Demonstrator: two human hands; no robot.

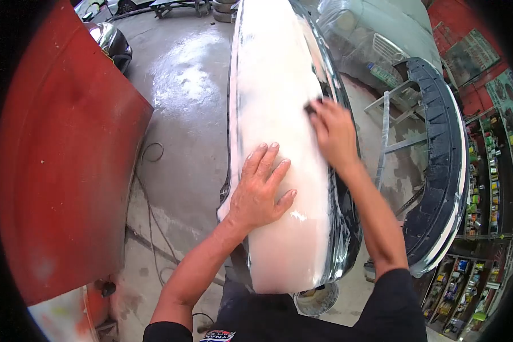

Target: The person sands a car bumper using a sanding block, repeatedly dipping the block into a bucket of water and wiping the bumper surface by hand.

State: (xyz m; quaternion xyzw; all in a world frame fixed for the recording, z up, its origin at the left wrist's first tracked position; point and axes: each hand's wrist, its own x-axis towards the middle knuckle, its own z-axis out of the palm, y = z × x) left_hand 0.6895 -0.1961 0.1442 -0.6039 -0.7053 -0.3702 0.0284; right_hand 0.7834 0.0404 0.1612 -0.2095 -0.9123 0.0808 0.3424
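Observation:
A long car bumper stretches away in front of me, its upper face pale white and pinkish, its edges glossy black. My left hand lies flat on the pale surface with fingers spread and nothing in it. Farther up, at the bumper's right side, my right hand is closed on a small dark piece of sandpaper, pressed to the surface. Most of the sandpaper is hidden under the fingers.
A large red body panel stands at left, with a hose on the floor beside it. At right, another bumper rests by a metal stand. Shelves hold several cans. A bucket sits below the near end.

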